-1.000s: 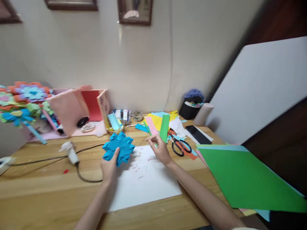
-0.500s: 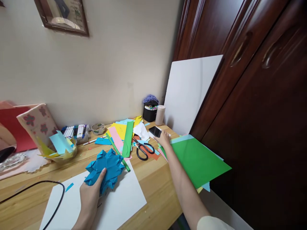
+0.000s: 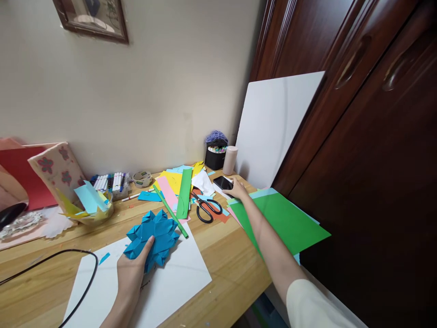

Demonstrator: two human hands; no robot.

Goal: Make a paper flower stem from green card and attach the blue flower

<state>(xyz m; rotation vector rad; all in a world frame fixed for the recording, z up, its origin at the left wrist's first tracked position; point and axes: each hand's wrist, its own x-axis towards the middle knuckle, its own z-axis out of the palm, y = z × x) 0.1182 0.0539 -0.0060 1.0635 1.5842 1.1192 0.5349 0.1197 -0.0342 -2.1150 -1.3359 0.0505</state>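
Note:
My left hand [image 3: 132, 271] is closed on a blue folded-paper flower [image 3: 155, 239], its thumb lying across the front. The flower is held over a white sheet of paper [image 3: 186, 278]. Across the table my right hand [image 3: 238, 189] grips the right end of a dark-screened phone [image 3: 223, 183], which lies nearly flat; its fingertips are partly hidden. Black-handled scissors [image 3: 206, 208] rest to the left of my right forearm. A thin green paper roll [image 3: 172, 214] lies just beyond the flower.
Green paper sheets [image 3: 290, 221] overhang the table's right edge beneath my forearm. Coloured paper scraps [image 3: 184, 193] lie in the middle. Behind stand a pale cylinder [image 3: 230, 160] and a black marker case [image 3: 215, 157]. A black cable [image 3: 94, 273] crosses at left, near a paper-filled bowl [image 3: 97, 214].
The view has shifted slightly, so everything sits a little higher and further right. Both hands keep almost the same places, the left with the flower and the right at the phone.

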